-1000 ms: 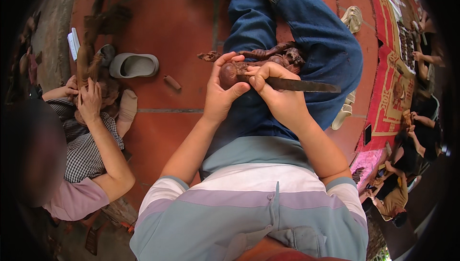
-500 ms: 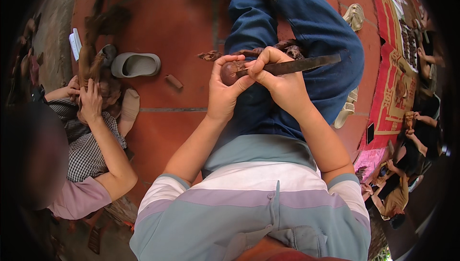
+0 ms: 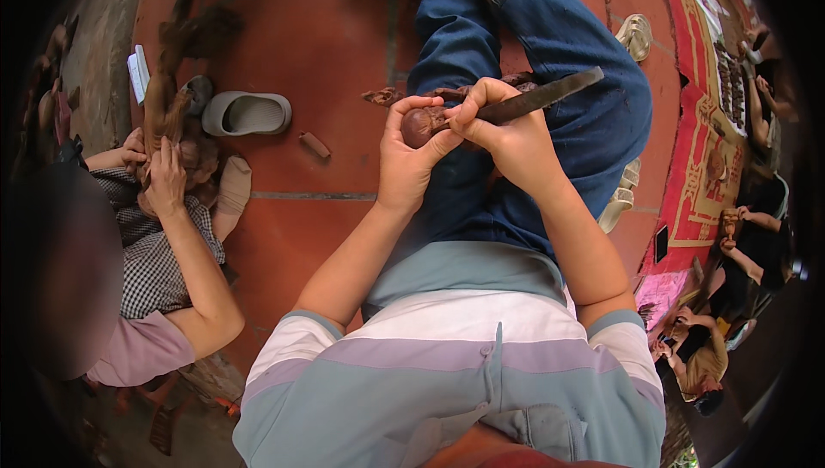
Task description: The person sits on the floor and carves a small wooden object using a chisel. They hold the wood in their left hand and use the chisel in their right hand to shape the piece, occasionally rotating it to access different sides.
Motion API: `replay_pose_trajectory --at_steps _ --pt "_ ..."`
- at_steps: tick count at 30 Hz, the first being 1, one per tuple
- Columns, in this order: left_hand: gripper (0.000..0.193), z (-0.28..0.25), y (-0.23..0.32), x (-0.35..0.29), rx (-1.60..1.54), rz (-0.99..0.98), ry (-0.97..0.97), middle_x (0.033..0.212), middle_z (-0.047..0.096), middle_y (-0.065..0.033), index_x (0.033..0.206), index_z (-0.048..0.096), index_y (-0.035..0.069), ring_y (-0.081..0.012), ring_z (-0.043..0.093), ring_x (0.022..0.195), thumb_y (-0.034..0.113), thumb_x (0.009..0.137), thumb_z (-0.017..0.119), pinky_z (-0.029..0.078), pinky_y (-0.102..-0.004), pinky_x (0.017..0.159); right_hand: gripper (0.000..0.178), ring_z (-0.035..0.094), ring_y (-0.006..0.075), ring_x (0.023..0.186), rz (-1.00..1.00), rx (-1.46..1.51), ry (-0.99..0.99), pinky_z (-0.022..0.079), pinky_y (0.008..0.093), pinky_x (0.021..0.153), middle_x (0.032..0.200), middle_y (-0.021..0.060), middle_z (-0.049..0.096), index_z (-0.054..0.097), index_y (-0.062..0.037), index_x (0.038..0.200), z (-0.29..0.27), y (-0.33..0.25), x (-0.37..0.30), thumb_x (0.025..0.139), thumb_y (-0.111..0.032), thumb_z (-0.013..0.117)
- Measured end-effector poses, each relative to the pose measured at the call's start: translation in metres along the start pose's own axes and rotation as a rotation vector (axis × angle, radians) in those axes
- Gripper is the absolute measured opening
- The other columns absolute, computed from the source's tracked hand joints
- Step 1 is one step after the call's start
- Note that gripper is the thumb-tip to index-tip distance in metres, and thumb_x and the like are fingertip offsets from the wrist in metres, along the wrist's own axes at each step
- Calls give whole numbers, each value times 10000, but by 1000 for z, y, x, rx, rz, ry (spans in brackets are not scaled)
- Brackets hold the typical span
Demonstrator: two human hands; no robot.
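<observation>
In front of my lap, my left hand (image 3: 406, 154) is closed round a reddish-brown wood carving with a smooth round knob (image 3: 418, 128). My right hand (image 3: 514, 137) grips a flat dark metal file (image 3: 546, 97). The file's broad end sticks out to the right, while its narrow end meets the carving between both hands' fingertips; the exact contact is hidden by fingers. Behind my hands, a gnarled brown wooden piece (image 3: 382, 97) lies across my jeans (image 3: 576, 64). Whether it joins the held carving I cannot tell.
A grey clog (image 3: 247, 114) and a small wooden block (image 3: 314, 145) lie on the red tiles. At left, a co-worker's hands (image 3: 163, 176) work on a larger wood carving (image 3: 163, 98). A phone (image 3: 661, 244) rests by the red mat (image 3: 687, 210); more people sit far right.
The file's broad end has swung upward, so it slants more steeply. My right hand has turned slightly with it, and my left hand keeps the carving in nearly the same place.
</observation>
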State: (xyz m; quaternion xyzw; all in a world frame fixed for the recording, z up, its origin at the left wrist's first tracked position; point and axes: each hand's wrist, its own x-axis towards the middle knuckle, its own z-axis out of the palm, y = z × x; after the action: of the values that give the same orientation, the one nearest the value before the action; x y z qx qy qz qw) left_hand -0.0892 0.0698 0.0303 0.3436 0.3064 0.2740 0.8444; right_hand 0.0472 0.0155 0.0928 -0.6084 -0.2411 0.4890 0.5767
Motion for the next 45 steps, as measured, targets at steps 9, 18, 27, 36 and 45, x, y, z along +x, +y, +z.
replay_pose_trajectory --at_steps 9,18,27,36,45 --pt "534 -13 0 0 -41 -8 -83 1268 523 -82 1268 453 51 -177 518 1172 94 821 742 413 -328 1024 47 563 63 693 -191 -127 16 451 203 641 731 13 606 592 -8 785 9 12 -10 790 28 621" --pt "445 -13 3 -2 -86 -22 -97 1230 545 -72 1219 479 54 -166 553 1110 154 858 718 478 -300 949 61 603 123 671 -262 -202 48 481 265 611 738 64 619 581 4 788 17 10 -12 740 36 599" --pt "399 7 4 0 -5 45 47 1099 602 -55 1113 513 52 -133 596 1001 94 806 765 513 -264 858 69 583 92 667 44 -23 -17 481 234 604 752 57 607 564 4 782 4 -13 -1 753 56 598" --pt "503 -12 -2 0 87 -13 -41 1238 560 -76 1272 446 49 -160 556 1112 217 873 704 478 -306 937 79 575 98 617 -3 -30 47 482 227 565 743 67 608 556 15 780 12 -6 -3 750 87 573" --pt "392 -8 -5 1 -25 49 -25 1191 556 -61 1175 499 65 -127 564 1041 143 859 717 540 -252 786 64 585 99 652 -100 -45 37 496 226 581 752 66 608 558 13 794 12 4 -4 765 70 564"
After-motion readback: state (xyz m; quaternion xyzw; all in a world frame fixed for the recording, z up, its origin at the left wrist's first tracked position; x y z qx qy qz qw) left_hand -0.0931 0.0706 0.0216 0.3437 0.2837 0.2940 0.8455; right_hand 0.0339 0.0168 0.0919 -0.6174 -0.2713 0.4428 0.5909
